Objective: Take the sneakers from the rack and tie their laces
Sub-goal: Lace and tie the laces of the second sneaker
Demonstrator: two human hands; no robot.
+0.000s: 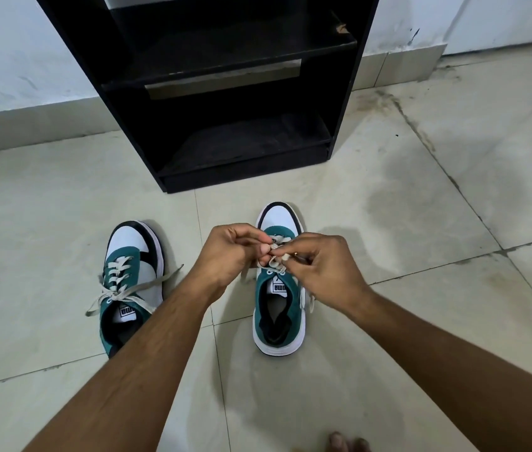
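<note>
Two green, white and black sneakers stand on the tiled floor in front of a black rack (225, 102), toes pointing at it. The left sneaker (131, 282) has its cream laces lying loose, spread out to both sides. Over the right sneaker (279, 298) both hands meet above the tongue. My left hand (228, 252) pinches the cream laces (274, 259) from the left, and my right hand (320, 265) pinches them from the right. The fingers hide how the laces are crossed or knotted.
The rack's shelves hold nothing and it stands against a white wall (13, 60) with a tiled skirting. Pale floor tiles (421, 223) with dark stains spread to the right. Bare toes (342, 443) show at the bottom edge.
</note>
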